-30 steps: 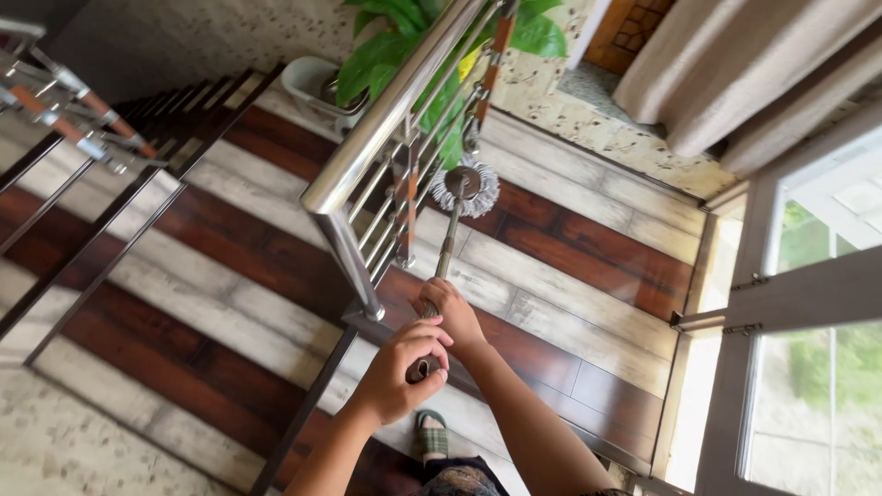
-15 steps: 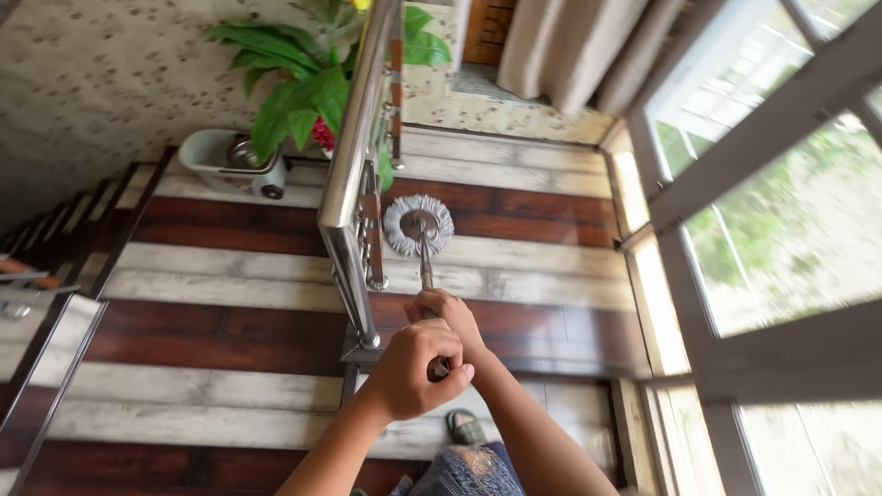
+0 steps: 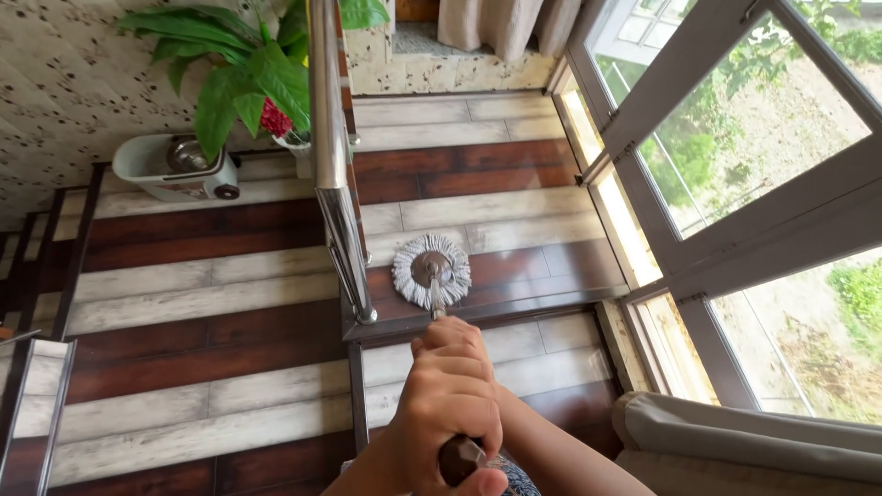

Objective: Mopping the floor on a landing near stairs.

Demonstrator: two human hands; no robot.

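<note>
Both of your hands grip one long metal mop handle (image 3: 435,301): your left hand (image 3: 441,418) is closed tightly around its dark top end, your right hand (image 3: 452,338) wrapped just below. Its round grey-fringed mop head (image 3: 431,270) rests flat on the dark-and-pale striped wooden landing (image 3: 514,211), beside the steel stair railing (image 3: 331,165). Wet and dry patches can't be told apart, so I judge progress unclear. Your hands hide most of the handle.

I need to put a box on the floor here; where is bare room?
Free: the striped floor left of the steel railing, below the mop bucket. Also the landing beyond the mop head, toward the curtain. Crowded: around the mop and potted plant.
</note>
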